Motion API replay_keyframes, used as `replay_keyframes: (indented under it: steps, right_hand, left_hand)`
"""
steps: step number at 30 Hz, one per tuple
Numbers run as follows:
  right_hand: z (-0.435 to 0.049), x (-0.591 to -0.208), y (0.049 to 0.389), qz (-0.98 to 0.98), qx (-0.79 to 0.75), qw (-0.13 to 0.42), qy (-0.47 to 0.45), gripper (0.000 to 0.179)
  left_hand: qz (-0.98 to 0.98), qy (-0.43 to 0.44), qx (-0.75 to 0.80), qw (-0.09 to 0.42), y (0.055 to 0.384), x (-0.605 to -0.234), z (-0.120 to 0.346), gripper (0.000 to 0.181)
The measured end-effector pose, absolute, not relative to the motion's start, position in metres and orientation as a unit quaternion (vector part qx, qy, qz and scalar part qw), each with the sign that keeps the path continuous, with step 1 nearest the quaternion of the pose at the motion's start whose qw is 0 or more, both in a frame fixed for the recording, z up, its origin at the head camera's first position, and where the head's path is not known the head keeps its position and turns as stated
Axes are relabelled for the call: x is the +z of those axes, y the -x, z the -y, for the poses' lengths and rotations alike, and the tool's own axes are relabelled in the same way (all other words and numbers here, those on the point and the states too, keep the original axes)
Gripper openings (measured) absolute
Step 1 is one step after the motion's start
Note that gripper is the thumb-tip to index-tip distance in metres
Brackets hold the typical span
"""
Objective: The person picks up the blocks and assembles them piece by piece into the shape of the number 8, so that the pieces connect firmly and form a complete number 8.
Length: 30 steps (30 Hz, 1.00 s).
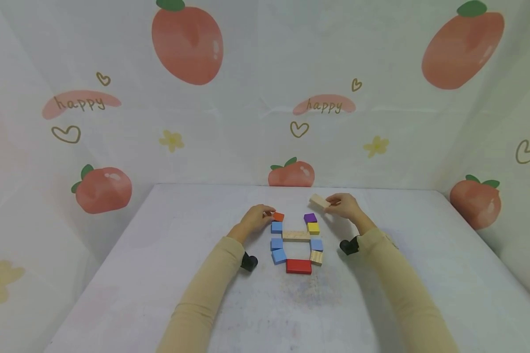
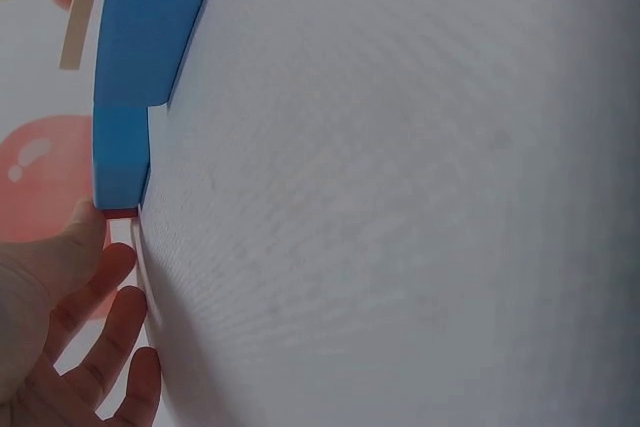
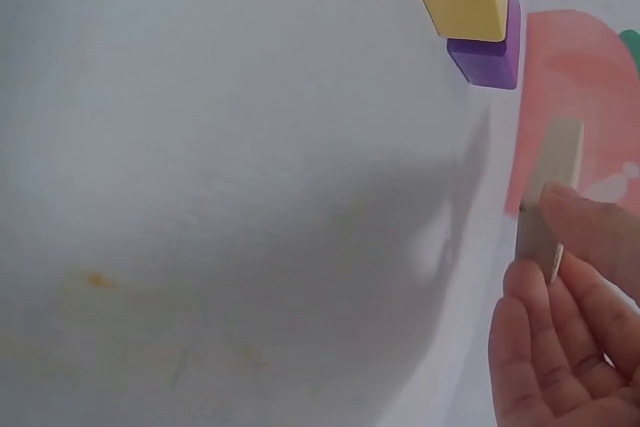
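Note:
My left hand (image 1: 256, 218) pinches a small orange-red block (image 1: 278, 216) at the far end of the left column of blocks. In the left wrist view only a thin red strip of that block (image 2: 121, 214) shows by the thumb tip. Beyond the right column, my right hand (image 1: 343, 206) holds a plain wooden block (image 1: 319, 201) between thumb and fingers, raised over the table. The right wrist view shows this block standing out past the thumb. Nearest it on the table are a purple block (image 1: 310, 217) and a yellow block (image 1: 313, 228).
Several blue blocks (image 1: 277, 227) run down the left column. A wooden bar (image 1: 296, 236) bridges the two columns, and a red block (image 1: 298, 266) lies at the near end. On the right are another blue block (image 1: 316, 245) and a wooden block (image 1: 316, 257). A printed cloth hangs behind the table.

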State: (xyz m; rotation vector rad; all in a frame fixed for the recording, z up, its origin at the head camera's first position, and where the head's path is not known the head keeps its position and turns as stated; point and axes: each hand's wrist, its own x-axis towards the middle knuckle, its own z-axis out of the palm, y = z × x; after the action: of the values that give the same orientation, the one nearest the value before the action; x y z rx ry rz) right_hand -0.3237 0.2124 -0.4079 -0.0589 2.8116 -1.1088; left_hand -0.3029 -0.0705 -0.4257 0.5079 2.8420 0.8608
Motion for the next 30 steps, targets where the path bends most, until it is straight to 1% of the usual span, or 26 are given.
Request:
replay_keyframes:
  steps: [6, 9, 12, 13, 16, 19, 20, 26, 30]
  right_hand:
    - [-0.209, -0.405, 0.324, -0.93, -0.36, 0.061, 0.053, 0.04]
    - [-0.207, -0.403, 0.323, -0.927, -0.363, 0.064, 0.07, 0.041]
    - [-0.205, -0.403, 0.325, -0.926, -0.363, 0.065, 0.084, 0.042]
    - [-0.205, -0.402, 0.325, -0.926, -0.361, 0.065, 0.089, 0.041]
    - [-0.203, -0.402, 0.326, -0.927, -0.357, 0.065, 0.101, 0.04]
    - [-0.201, -0.401, 0.327, -0.927, -0.353, 0.066, 0.112, 0.04]
    - [-0.2, -0.401, 0.327, -0.926, -0.354, 0.066, 0.115, 0.039]
    - [-0.196, -0.399, 0.328, -0.927, -0.346, 0.071, 0.129, 0.039]
    - [-0.191, -0.399, 0.329, -0.925, -0.346, 0.076, 0.137, 0.038]
  left_hand:
    - [-0.943, -0.165, 0.282, 0.062, 0.303, -0.427, 0.07, 0.03]
    - [-0.941, -0.159, 0.289, 0.071, 0.305, -0.428, 0.07, 0.03]
    - [-0.94, -0.157, 0.292, 0.079, 0.312, -0.434, 0.07, 0.03]
    - [-0.937, -0.172, 0.296, 0.066, 0.321, -0.445, 0.073, 0.03]
    - [-0.939, -0.175, 0.289, 0.064, 0.325, -0.45, 0.074, 0.03]
    - [-0.936, -0.17, 0.301, 0.068, 0.321, -0.446, 0.073, 0.03]
    - [-0.939, -0.156, 0.297, 0.08, 0.313, -0.435, 0.07, 0.03]
    - [-0.945, -0.166, 0.276, 0.058, 0.304, -0.428, 0.07, 0.03]
    - [-0.944, -0.164, 0.28, 0.061, 0.304, -0.429, 0.07, 0.031]
